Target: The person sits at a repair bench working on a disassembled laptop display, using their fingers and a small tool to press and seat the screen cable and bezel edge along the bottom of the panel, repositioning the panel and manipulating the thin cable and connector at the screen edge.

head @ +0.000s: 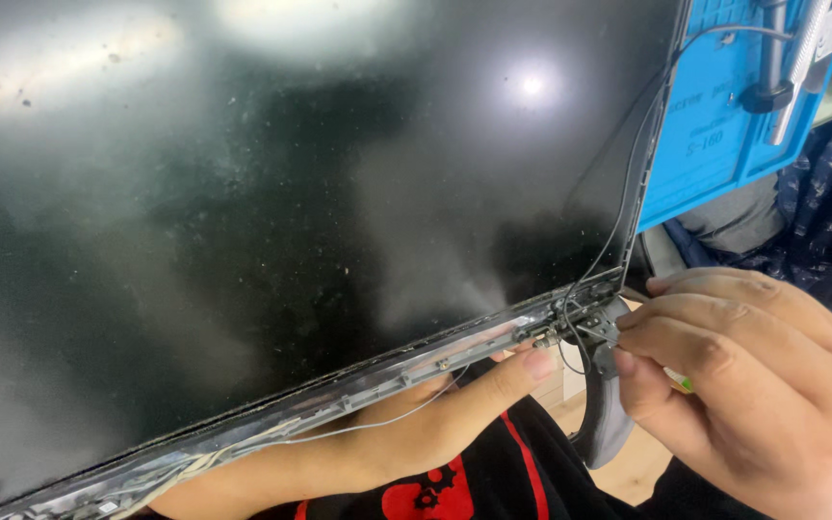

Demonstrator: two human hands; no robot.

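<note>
A large black glossy screen panel fills most of the view, tilted up toward me. Under its lower edge reaches my left hand, its fingertips pressing the silver bottom frame strip near the corner. At the panel's lower right corner my right hand pinches a small metal hinge bracket. Thin black and white wires run along the panel's right edge down to that corner. A grey curved part hangs below the bracket.
A blue work mat with metal tools on it lies behind the panel at the upper right. Dark patterned fabric shows to the right. Black clothing with a red print is below.
</note>
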